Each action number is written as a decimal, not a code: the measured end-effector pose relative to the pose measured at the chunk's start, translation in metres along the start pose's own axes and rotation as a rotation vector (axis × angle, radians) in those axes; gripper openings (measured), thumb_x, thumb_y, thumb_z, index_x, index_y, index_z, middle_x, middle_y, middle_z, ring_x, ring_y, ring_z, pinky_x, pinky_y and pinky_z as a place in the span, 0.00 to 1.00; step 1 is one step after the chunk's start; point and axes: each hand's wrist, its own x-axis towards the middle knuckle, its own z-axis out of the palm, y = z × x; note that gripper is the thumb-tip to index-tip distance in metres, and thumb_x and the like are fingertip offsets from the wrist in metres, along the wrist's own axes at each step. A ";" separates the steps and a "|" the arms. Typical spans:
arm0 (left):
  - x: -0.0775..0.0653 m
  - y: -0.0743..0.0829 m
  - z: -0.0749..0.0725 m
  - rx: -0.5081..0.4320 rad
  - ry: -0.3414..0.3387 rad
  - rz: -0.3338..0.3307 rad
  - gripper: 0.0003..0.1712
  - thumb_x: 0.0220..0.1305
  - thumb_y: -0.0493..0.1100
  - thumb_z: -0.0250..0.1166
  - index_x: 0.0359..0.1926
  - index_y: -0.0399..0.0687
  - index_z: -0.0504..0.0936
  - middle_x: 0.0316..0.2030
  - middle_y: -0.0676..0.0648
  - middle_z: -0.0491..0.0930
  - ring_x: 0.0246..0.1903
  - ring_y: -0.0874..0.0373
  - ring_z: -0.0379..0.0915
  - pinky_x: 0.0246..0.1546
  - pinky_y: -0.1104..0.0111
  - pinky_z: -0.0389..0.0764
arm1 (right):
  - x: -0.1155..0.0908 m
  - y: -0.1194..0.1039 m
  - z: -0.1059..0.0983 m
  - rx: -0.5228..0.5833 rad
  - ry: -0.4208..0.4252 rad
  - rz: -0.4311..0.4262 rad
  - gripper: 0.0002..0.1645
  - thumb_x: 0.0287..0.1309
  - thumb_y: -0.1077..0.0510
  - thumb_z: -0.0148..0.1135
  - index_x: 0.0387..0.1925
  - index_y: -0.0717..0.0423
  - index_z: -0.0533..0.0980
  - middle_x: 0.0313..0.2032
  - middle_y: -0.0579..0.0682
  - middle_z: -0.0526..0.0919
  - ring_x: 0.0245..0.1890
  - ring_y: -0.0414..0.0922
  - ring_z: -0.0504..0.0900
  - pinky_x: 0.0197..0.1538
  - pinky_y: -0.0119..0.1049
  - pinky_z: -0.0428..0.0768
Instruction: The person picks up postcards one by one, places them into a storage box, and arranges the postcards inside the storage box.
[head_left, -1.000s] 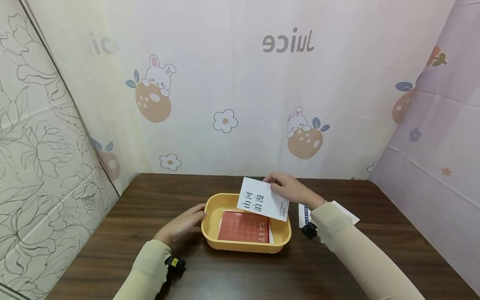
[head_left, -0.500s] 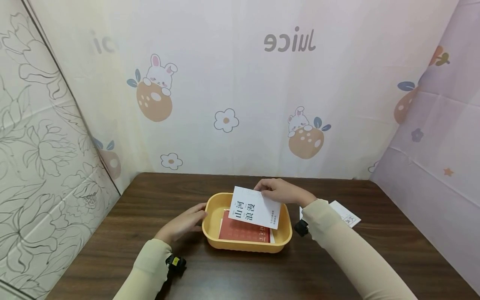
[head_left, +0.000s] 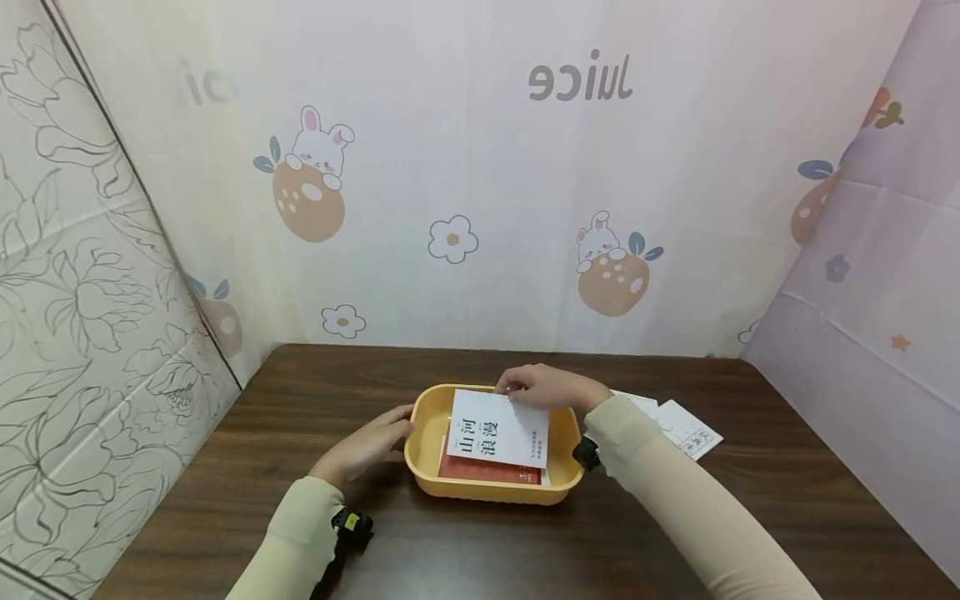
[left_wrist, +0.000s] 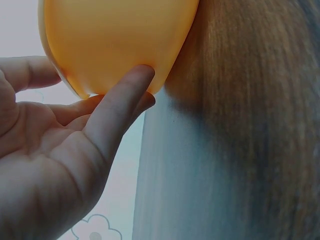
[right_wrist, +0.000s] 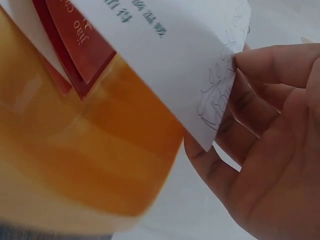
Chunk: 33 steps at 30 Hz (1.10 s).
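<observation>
My right hand pinches a white printed card at its far edge, holding it low over a yellow plastic basin. Large dark Chinese characters mark the card's face. In the right wrist view, thumb and fingers meet at the card's edge, and faint line drawings show there. Beneath it in the basin lies a red card with gold lettering, partly covered, over a white sheet. My left hand touches the basin's left end with fairly straight fingers against the outer wall.
More white cards lie on the dark wooden table to the right of the basin, partly behind my right sleeve. A patterned curtain stands along the table's back edge, with others at both sides.
My right hand has moved left and toward me, bringing the white card lower over the basin, so it covers more of the red card. My left hand has stayed at the basin.
</observation>
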 end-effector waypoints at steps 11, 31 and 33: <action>-0.001 -0.001 0.000 0.001 -0.008 0.011 0.32 0.78 0.46 0.48 0.76 0.36 0.56 0.72 0.33 0.59 0.66 0.39 0.65 0.57 0.49 0.77 | 0.009 -0.007 0.013 -0.002 -0.077 0.034 0.12 0.70 0.64 0.54 0.45 0.47 0.80 0.42 0.45 0.80 0.43 0.45 0.76 0.48 0.42 0.76; -0.002 0.000 0.000 0.001 -0.015 0.020 0.32 0.79 0.46 0.47 0.76 0.36 0.56 0.72 0.32 0.59 0.66 0.39 0.65 0.57 0.49 0.77 | 0.011 -0.005 0.018 0.010 -0.172 0.137 0.12 0.71 0.58 0.55 0.51 0.45 0.80 0.47 0.45 0.78 0.48 0.47 0.75 0.56 0.48 0.74; -0.003 0.001 0.001 0.001 -0.010 0.015 0.32 0.78 0.46 0.47 0.76 0.37 0.56 0.71 0.33 0.59 0.66 0.39 0.65 0.57 0.49 0.77 | 0.010 -0.005 0.018 0.009 -0.180 0.155 0.14 0.71 0.57 0.56 0.53 0.45 0.79 0.50 0.46 0.78 0.50 0.47 0.74 0.60 0.50 0.73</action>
